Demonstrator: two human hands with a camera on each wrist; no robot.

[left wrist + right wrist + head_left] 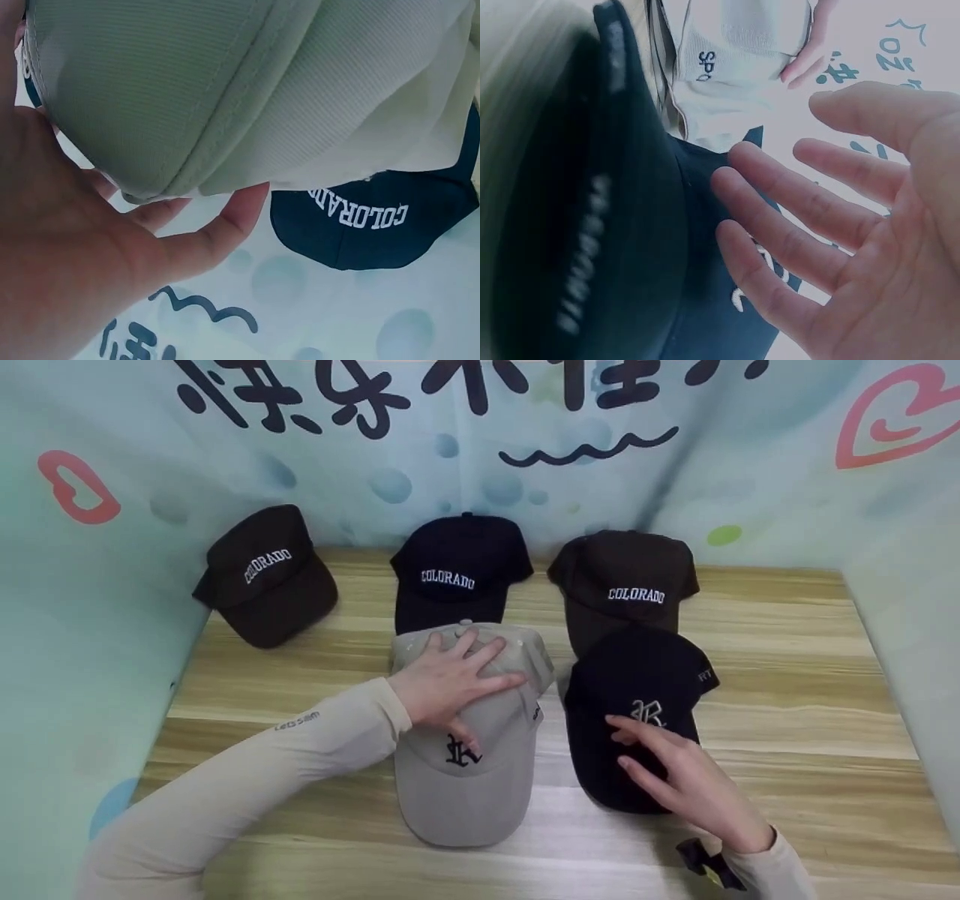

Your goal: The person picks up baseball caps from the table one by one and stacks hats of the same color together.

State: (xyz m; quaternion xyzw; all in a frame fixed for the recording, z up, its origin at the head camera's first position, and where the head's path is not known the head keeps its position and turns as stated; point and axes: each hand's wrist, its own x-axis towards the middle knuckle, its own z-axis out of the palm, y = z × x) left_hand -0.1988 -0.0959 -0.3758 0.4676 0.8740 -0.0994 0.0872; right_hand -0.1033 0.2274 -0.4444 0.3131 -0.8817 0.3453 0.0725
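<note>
Widely spread, left fingers [489, 653] on grey cap [465, 810], right fingers [645, 733] empty, over black cap [637, 667]

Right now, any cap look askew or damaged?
Yes: the far-left brown cap sits askew, its brim and COLORADO lettering slanting. The middle navy cap, right brown cap, and grey cap under the left hand sit roughly square. No damage shows on what's visible.

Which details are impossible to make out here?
Head: front part of the middle COLORADO cap, covered by the grey cap.
Head: part of the black R, behind the left hand.
Head: backdrop lettering's top, cut by the upper edge.
Right wrist: white lettering on the nearest dark cap, blurred.
</note>
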